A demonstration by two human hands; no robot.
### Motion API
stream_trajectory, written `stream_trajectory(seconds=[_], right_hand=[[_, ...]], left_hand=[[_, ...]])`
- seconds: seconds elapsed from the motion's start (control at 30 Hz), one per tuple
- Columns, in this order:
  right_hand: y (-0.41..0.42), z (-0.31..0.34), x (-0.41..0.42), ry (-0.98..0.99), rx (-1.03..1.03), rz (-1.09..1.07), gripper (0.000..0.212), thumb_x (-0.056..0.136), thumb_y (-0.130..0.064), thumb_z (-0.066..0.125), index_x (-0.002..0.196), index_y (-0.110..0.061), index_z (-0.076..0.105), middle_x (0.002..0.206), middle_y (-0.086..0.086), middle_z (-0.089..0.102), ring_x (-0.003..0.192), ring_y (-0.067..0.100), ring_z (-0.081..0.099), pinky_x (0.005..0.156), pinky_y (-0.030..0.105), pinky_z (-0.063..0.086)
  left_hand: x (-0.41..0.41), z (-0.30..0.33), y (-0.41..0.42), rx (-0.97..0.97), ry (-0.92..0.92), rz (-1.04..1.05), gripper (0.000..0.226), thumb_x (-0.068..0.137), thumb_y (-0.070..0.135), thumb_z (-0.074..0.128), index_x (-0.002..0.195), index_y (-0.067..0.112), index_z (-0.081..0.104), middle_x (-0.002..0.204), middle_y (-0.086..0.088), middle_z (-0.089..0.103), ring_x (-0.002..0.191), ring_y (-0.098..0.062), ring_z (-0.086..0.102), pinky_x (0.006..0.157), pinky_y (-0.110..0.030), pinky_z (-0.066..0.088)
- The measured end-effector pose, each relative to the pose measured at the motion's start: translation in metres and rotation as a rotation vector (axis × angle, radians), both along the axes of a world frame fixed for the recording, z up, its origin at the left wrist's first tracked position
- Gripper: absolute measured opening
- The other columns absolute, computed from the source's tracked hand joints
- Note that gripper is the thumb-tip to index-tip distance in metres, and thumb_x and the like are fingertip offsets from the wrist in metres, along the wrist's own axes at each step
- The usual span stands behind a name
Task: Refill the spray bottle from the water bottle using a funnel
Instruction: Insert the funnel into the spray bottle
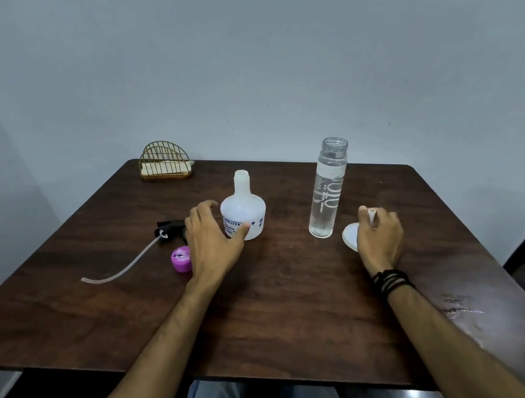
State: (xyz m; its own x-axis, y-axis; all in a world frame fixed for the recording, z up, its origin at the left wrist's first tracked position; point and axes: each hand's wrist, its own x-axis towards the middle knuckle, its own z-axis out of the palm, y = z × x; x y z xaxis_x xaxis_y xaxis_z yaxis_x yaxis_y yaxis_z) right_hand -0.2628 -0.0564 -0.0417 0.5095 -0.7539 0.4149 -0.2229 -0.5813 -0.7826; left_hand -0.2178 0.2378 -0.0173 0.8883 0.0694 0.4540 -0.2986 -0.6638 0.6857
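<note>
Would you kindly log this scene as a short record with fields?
spray bottle: upright, neck open
spray head: lying on table, tube attached
water bottle: upright, uncapped
purple cap: on table
funnel: upside down, spout held by right hand
left hand: open beside spray bottle
wire rack: far left corner

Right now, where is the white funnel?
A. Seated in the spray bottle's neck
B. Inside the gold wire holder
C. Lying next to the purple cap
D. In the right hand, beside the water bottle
D: the right hand grips the funnel by its spout, just right of the uncapped water bottle, while the spray bottle neck stands open with nothing in it.
</note>
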Motion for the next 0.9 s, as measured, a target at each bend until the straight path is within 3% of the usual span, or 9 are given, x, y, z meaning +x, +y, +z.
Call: stream_trajectory(seconds=[0.1, 0.17, 0.23, 0.37, 0.43, 0.53, 0.63, 0.77, 0.9], right_hand=[[0.009, 0.006, -0.023, -0.078, 0.026, 0.114, 0.036, 0.093, -0.034, 0.065, 0.062, -0.018, 0.054, 0.064, -0.002, 0.053, 0.063, 0.020, 0.049, 0.061, 0.033, 0.037], [0.018, 0.009, -0.038, -0.147, 0.075, 0.276, 0.027, 0.091, -0.025, 0.069, 0.067, -0.015, 0.065, 0.068, -0.003, 0.066, 0.063, 0.019, 0.059, 0.058, 0.034, 0.044], [0.033, 0.013, -0.052, -0.144, 0.174, 0.462, 0.015, 0.090, -0.017, 0.072, 0.075, -0.014, 0.073, 0.080, -0.004, 0.075, 0.067, 0.011, 0.065, 0.058, 0.027, 0.050], [0.062, 0.022, -0.062, -0.102, 0.326, 0.710, 0.009, 0.089, -0.012, 0.075, 0.080, -0.013, 0.073, 0.076, 0.003, 0.075, 0.059, 0.013, 0.063, 0.054, 0.026, 0.051], [0.076, 0.026, -0.060, -0.079, 0.394, 0.751, 0.013, 0.089, -0.014, 0.075, 0.080, -0.010, 0.068, 0.072, 0.007, 0.075, 0.056, 0.018, 0.064, 0.057, 0.029, 0.052], [0.099, 0.034, -0.054, -0.103, 0.525, 0.784, 0.019, 0.090, -0.016, 0.074, 0.078, -0.011, 0.061, 0.078, 0.014, 0.076, 0.058, 0.022, 0.065, 0.060, 0.031, 0.049], [0.121, 0.049, -0.044, -0.153, 0.768, 0.804, 0.019, 0.092, -0.016, 0.071, 0.083, -0.010, 0.055, 0.090, 0.015, 0.078, 0.062, 0.017, 0.065, 0.062, 0.026, 0.051], [0.145, 0.068, -0.016, -0.242, 1.091, 0.838, 0.010, 0.094, -0.015, 0.068, 0.098, -0.011, 0.059, 0.103, 0.011, 0.078, 0.073, 0.011, 0.065, 0.069, 0.020, 0.054], [0.159, 0.090, 0.017, -0.366, 1.215, 0.883, 0.034, 0.090, -0.009, 0.071, 0.122, -0.010, 0.060, 0.104, 0.007, 0.078, 0.089, 0.009, 0.071, 0.074, 0.019, 0.052]], left_hand=[[0.016, 0.009, -0.014, -0.096, 0.017, -0.036, 0.078, 0.074, 0.046, 0.081, 0.133, 0.009, 0.046, 0.135, -0.009, 0.051, 0.128, -0.027, 0.043, 0.104, -0.043, 0.040], [0.027, 0.016, -0.021, -0.113, 0.044, -0.034, 0.082, 0.075, 0.048, 0.079, 0.138, 0.009, 0.044, 0.142, -0.009, 0.049, 0.133, -0.028, 0.042, 0.107, -0.043, 0.037], [0.036, 0.021, -0.026, -0.125, 0.064, -0.038, 0.084, 0.078, 0.051, 0.077, 0.142, 0.009, 0.042, 0.147, -0.009, 0.048, 0.136, -0.029, 0.041, 0.109, -0.043, 0.033], [0.047, 0.025, -0.031, -0.140, 0.093, -0.145, 0.072, 0.087, 0.048, 0.070, 0.145, 0.017, 0.042, 0.143, -0.005, 0.055, 0.133, -0.025, 0.048, 0.108, -0.040, 0.036], [0.049, 0.023, -0.032, -0.149, 0.139, -0.195, 0.059, 0.091, 0.046, 0.065, 0.140, 0.018, 0.046, 0.132, -0.006, 0.061, 0.124, -0.026, 0.055, 0.099, -0.038, 0.044], [0.050, 0.014, -0.032, -0.179, 0.146, -0.230, 0.036, 0.095, 0.043, 0.061, 0.117, 0.014, 0.055, 0.106, 0.000, 0.062, 0.106, -0.024, 0.062, 0.081, -0.031, 0.045], [0.051, 0.007, -0.030, -0.243, 0.137, -0.247, 0.025, 0.094, 0.038, 0.063, 0.104, 0.017, 0.054, 0.096, 0.003, 0.061, 0.093, -0.020, 0.061, 0.075, -0.032, 0.046], [0.050, 0.004, -0.032, -0.292, 0.131, -0.272, 0.032, 0.093, 0.041, 0.064, 0.113, 0.018, 0.057, 0.103, 0.003, 0.064, 0.095, -0.015, 0.062, 0.074, -0.029, 0.048], [0.048, -0.005, -0.034, -0.299, 0.097, -0.265, 0.044, 0.089, 0.056, 0.061, 0.116, 0.022, 0.059, 0.104, 0.005, 0.067, 0.096, -0.014, 0.064, 0.082, -0.036, 0.054]])
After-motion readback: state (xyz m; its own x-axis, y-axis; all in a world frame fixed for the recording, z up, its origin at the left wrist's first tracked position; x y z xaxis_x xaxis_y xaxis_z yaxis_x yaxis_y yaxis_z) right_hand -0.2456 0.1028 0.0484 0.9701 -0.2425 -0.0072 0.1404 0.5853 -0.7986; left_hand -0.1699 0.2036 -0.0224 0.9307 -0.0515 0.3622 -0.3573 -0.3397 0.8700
